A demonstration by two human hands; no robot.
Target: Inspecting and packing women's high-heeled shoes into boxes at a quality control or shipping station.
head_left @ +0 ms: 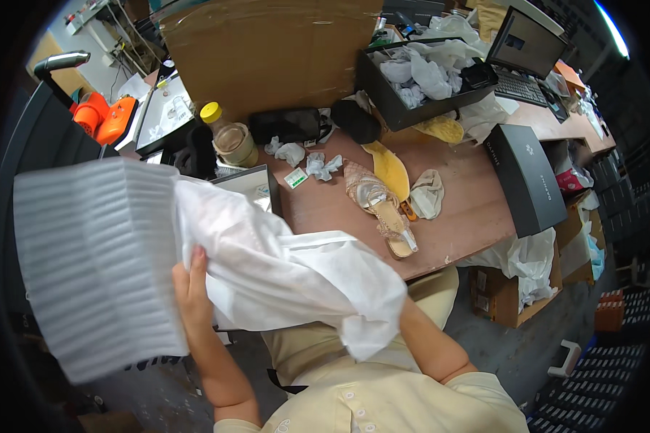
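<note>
At the left, my left hand [193,289] is closed on the right edge of a ribbed white foam sheet [97,267], where it meets a thin white cloth bag [303,270]. The soft bag stretches rightward across my lap and over the table's near edge. My right forearm [430,339] reaches under or into the bag's right end, so the cloth hides that hand and its fingers. Beyond the bag, a woven beige sandal [379,209] with a clear heel lies on the brown table [469,209]. A yellow insole-shaped piece [388,172] and a crumpled beige cloth [427,193] are beside it.
An open black box [401,108] full of crumpled tissue stands at the back. A closed dark shoebox [527,180] leans at the table's right edge. A yellow-capped bottle [213,115] and a jar [235,144] stand at the back left. Cartons with plastic [531,267] sit lower right.
</note>
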